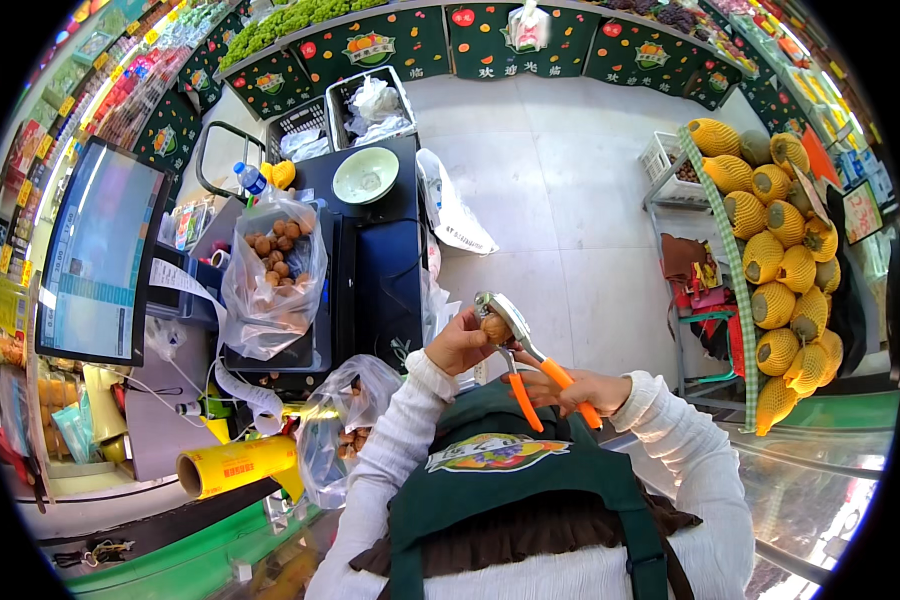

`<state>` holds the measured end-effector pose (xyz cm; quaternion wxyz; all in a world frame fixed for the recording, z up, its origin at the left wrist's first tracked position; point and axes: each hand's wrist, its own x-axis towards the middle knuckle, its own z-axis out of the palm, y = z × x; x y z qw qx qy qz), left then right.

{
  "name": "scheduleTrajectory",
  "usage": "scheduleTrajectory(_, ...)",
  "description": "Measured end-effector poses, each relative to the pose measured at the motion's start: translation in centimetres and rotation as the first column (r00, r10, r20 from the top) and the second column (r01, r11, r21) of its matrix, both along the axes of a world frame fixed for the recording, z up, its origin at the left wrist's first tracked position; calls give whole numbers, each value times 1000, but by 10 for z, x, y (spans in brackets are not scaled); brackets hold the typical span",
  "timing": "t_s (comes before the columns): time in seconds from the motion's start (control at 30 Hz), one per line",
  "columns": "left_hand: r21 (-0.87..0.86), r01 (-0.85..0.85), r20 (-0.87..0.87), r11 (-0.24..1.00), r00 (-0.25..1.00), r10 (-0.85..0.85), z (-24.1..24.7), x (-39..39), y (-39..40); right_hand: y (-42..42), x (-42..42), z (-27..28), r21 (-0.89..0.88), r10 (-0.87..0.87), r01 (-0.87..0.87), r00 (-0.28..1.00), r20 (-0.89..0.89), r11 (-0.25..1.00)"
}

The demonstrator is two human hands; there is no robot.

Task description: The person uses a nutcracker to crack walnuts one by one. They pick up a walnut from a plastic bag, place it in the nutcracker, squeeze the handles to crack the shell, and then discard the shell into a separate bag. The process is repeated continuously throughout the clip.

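My left hand [461, 343] grips a walnut [496, 328], which sits between the jaws of a metal nutcracker [511, 318] with orange handles. Around the handles is my right hand [581, 391], with the two handles spread apart. To the left, an opened clear plastic bag [274, 281] of walnuts lies on the counter scale. Another clear bag [356, 427] with walnuts in it hangs or rests lower down, beside my left sleeve. My green apron [510, 480] is just below the hands.
A white bowl [365, 175] stands on the black counter, near a water bottle [250, 178]. A monitor [105, 251] is at the left, above a yellow film roll [236, 465]. Baskets [371, 109] hold plastic bags. Netted yellow fruit [784, 259] fills a stand at the right.
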<state>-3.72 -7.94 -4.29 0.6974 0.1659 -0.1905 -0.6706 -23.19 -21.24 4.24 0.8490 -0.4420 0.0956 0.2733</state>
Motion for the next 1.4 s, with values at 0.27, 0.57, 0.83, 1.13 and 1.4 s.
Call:
scheduleTrajectory(0.27, -36, 47, 160, 998, 986, -40, -10, 12, -3, 14, -6, -3, -139, -74, 74, 997, 6, 987)
scheduleTrajectory(0.57, 63, -15, -42, 998, 999, 17, 7, -31, 7, 32, -12, -32, -176, -160, 151, 987, -34, 973)
scheduleTrajectory(0.83, 22, -44, -162, 999, 986, 47, -11, -33, 12, 19, -16, -29, 156, -185, 212, 968, -169, 965)
scheduleTrajectory(1.13, 46, 51, -104, 998, 993, -46, -4, -32, 12, 32, -21, -43, -31, -149, 146, 983, -109, 989)
scheduleTrajectory(1.4, 105, 9, -144, 994, 990, 6, -2, -45, 18, 40, -20, -41, -124, -180, 173, 982, -49, 977)
